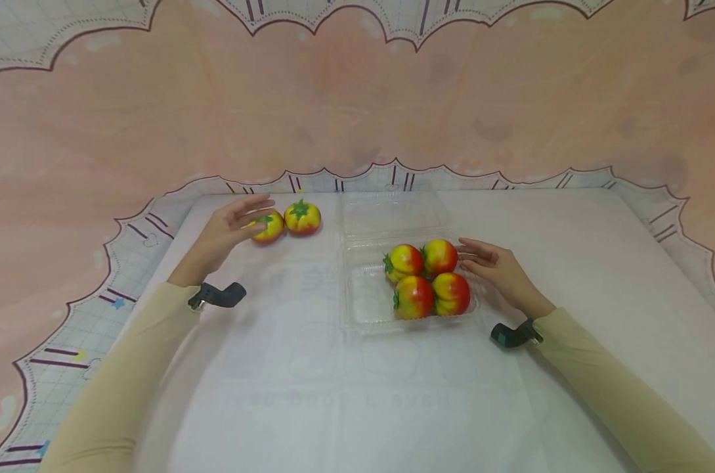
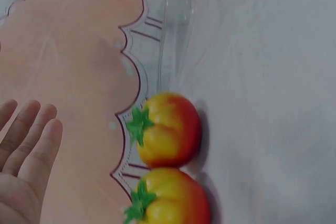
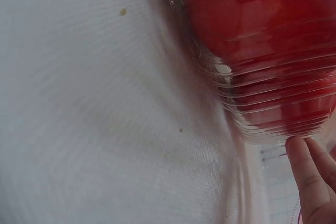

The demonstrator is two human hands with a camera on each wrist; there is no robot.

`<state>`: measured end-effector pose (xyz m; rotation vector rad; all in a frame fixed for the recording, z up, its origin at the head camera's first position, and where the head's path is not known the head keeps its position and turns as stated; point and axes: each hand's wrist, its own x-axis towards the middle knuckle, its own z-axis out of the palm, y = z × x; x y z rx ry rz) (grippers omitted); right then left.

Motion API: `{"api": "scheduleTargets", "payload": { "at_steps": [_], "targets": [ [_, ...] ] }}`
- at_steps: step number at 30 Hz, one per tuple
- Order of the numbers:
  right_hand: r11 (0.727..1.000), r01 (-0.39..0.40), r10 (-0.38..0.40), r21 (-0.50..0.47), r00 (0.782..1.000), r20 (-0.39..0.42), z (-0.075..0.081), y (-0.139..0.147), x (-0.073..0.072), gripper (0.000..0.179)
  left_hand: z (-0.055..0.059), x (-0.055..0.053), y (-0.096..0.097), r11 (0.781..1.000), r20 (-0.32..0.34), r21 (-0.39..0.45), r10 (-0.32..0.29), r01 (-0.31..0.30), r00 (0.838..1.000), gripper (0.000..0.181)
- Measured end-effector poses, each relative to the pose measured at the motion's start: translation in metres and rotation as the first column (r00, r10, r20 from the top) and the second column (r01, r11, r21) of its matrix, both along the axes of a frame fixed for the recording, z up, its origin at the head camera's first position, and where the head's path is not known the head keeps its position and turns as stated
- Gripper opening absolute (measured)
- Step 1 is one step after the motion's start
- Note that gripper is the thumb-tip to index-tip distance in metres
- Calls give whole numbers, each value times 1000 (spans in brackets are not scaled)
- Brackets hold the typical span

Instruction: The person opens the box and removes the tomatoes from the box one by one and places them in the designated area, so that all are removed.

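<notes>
Two yellow-and-red tomatoes with green leafy tops lie side by side at the back left: a left one, partly hidden by fingers, and a right one. My left hand, fingers extended and holding nothing, hovers by the left one; the left wrist view shows its fingers apart from both tomatoes. A clear plastic clamshell box stands with its lid folded back. Several similar tomatoes sit in its right part. My right hand is at the box's right end, a fingertip against the ribbed wall.
The transparent lid lies toward the back edge of the white-covered table. Behind and along the left hangs a peach cloth with a scalloped, striped border. Dark wrist cameras are strapped to both wrists.
</notes>
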<state>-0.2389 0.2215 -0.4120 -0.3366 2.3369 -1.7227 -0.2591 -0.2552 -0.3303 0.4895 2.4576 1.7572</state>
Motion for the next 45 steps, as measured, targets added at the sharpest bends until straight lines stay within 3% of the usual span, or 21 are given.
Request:
{"api": "scheduleTargets", "payload": {
  "at_steps": [5,11,19,25,34,45],
  "targets": [
    [1000,0,0,-1,1000,1,0,0,0,55,5,4,15,999,-8,-12,-49,49,999,51],
    [1000,-1,1,1,1000,2,-1,1,-1,55,9,6,32,992,49,-31,-117,119,992,54],
    [1000,-9,9,-11,1000,-3,-2,1,-2,55,16,8,54,973,69,11,-231,230,971,59],
    [1000,-6,6,-16,1000,2,-2,1,-2,55,21,7,68,955,66,-11,-295,297,953,61],
    [1000,-6,6,-17,1000,6,-1,1,-3,57,24,6,93,917,75,-80,-384,390,920,60],
    [1000,-10,10,-7,1000,21,0,1,0,57,20,6,118,860,76,-99,-496,501,865,57]
  ]
}}
